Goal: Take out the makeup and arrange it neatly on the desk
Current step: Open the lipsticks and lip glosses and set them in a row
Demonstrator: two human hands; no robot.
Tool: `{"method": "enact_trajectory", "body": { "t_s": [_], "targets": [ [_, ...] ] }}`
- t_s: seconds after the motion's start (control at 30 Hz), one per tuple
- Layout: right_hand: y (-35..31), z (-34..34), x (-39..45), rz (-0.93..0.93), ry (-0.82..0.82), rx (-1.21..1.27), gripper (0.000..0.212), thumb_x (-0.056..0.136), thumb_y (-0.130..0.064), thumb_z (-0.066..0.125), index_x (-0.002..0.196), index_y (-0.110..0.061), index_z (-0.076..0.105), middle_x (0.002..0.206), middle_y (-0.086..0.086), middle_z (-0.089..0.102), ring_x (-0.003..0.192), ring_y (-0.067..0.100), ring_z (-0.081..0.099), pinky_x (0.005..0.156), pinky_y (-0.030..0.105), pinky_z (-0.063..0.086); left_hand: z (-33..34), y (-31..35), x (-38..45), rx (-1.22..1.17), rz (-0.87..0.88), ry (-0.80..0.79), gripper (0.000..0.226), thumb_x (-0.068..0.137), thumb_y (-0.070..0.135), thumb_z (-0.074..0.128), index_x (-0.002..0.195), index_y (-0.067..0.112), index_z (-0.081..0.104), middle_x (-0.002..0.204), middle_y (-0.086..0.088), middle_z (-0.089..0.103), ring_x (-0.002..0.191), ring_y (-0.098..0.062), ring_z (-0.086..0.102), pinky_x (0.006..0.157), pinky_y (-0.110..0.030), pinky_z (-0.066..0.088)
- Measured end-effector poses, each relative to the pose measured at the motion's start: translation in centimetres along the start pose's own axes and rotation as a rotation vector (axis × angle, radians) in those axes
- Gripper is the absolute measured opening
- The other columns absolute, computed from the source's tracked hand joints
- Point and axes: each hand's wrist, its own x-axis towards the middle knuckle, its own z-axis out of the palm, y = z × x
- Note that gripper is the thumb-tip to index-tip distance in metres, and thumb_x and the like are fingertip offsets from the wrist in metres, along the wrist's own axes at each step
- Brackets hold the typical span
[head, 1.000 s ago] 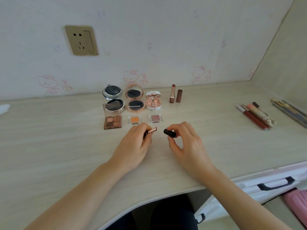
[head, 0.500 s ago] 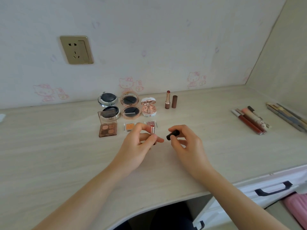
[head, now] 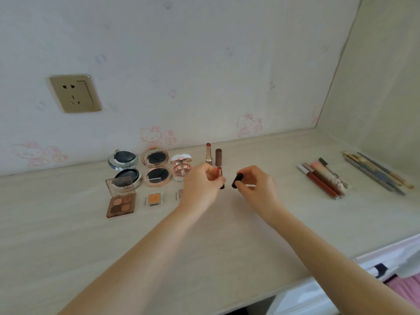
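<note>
The left hand (head: 202, 185) pinched an uncapped lipstick (head: 220, 177) upright just above the bench (head: 204, 246); the right hand (head: 256, 187) pinched its dark cap (head: 237, 180) beside it. I judged a careless reach could topple the standing lipstick (head: 208, 153) and its loose cap (head: 218, 154) behind, or smear the bare bullet. Open room lay between them and the lip gloss tubes (head: 322, 178), well clear of the front edge.

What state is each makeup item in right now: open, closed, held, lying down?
Lipstick in left hand: uncapped, held upright.
Black cap: off, held in right hand.
Standing lipstick: uncapped, its brown cap upright beside it.
Silver compact: open.
Rose-gold compact: open.
Eyeshadow palette: lid raised.
Lip glosses: lying flat, capped.
</note>
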Motion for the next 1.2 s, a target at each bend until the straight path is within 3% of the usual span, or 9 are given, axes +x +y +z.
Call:
{"method": "enact_trajectory", "body": {
  "t_s": [0.07,0.17,0.23,0.33,0.43,0.73,0.93,1.03,1.2],
  "targets": [
    [0.5,0.1,1.4,-0.004,-0.034,-0.087,0.016,0.083,-0.010,0.064,0.089,-0.024,0.062,0.085,-0.010,0.068,0.085,0.009,0.066,0.079,0.026,0.054,0.9,0.1,1.3,0.149,0.042,0.035,0.006,0.082,0.017,0.069,0.079,0.014,0.065,0.078,-0.001,0.070,0.079,-0.019,0.066,0.068,-0.031,0.049],
    [1.3,0.5,3.1,-0.037,-0.075,-0.230,0.013,0.084,-0.014,0.063,0.091,-0.024,0.062,0.083,-0.015,0.063,0.087,0.010,0.060,0.071,0.013,0.044,1.9,-0.3,2.5,0.342,0.093,0.041,0.009,0.084,0.018,0.068,0.078,0.012,0.066,0.077,-0.004,0.068,0.075,-0.023,0.063,0.059,-0.028,0.042],
    [1.9,0.8,3.6,-0.053,-0.108,-0.279,0.014,0.085,-0.015,0.061,0.097,-0.022,0.062,0.087,-0.013,0.063,0.089,0.011,0.058,0.071,0.015,0.041,2.2,-0.6,3.0,0.393,0.082,0.049,0.007,0.083,0.017,0.069,0.079,0.013,0.066,0.078,-0.002,0.066,0.075,-0.023,0.061,0.059,-0.026,0.037],
    [2.5,1.5,3.9,-0.058,-0.131,-0.342,0.023,0.086,-0.018,0.062,0.108,-0.021,0.060,0.092,-0.008,0.062,0.094,0.015,0.055,0.074,0.024,0.041,2.1,-1.2,3.6,0.373,0.016,0.063,0.006,0.080,0.013,0.071,0.084,0.011,0.067,0.081,-0.002,0.065,0.074,-0.020,0.058,0.061,-0.025,0.036],
    [2.9,1.9,5.2,-0.065,-0.132,-0.321,0.026,0.085,-0.020,0.063,0.110,-0.024,0.058,0.089,-0.011,0.061,0.092,0.013,0.053,0.071,0.023,0.037,2.2,-1.0,4.8,0.385,0.009,0.071,0.005,0.079,0.008,0.070,0.082,0.009,0.066,0.079,-0.005,0.067,0.076,-0.022,0.061,0.061,-0.027,0.039],
    [2.7,3.3,7.2,-0.027,-0.142,-0.300,0.019,0.079,-0.017,0.063,0.096,-0.025,0.060,0.086,-0.012,0.064,0.094,0.014,0.057,0.072,0.028,0.046,2.8,-1.2,5.4,0.382,0.011,0.075,0.011,0.080,0.003,0.064,0.076,0.011,0.057,0.080,-0.011,0.065,0.079,-0.029,0.061,0.061,-0.030,0.039],
    [2.7,3.9,8.2,-0.004,-0.135,-0.292,0.020,0.079,-0.017,0.062,0.099,-0.023,0.062,0.092,-0.005,0.067,0.085,0.011,0.057,0.062,0.019,0.040,3.0,-1.0,6.1,0.411,0.018,0.097,0.009,0.085,0.002,0.058,0.093,0.002,0.061,0.090,-0.014,0.066,0.087,-0.032,0.061,0.068,-0.037,0.046],
    [2.8,4.0,8.4,0.006,-0.132,-0.279,0.022,0.080,-0.016,0.062,0.102,-0.021,0.063,0.094,-0.004,0.067,0.084,0.010,0.058,0.066,0.019,0.040,3.0,-1.1,6.2,0.410,0.028,0.096,0.009,0.086,0.003,0.057,0.094,0.002,0.061,0.091,-0.015,0.066,0.088,-0.032,0.061,0.073,-0.041,0.049],
    [2.9,4.2,8.8,0.018,-0.127,-0.283,0.022,0.078,-0.016,0.064,0.100,-0.022,0.064,0.090,-0.008,0.065,0.081,0.007,0.056,0.064,0.016,0.038,3.3,-1.4,6.1,0.429,0.039,0.098,0.010,0.088,0.004,0.055,0.097,0.003,0.060,0.093,-0.014,0.065,0.088,-0.030,0.061,0.071,-0.037,0.046]
  ]
}}
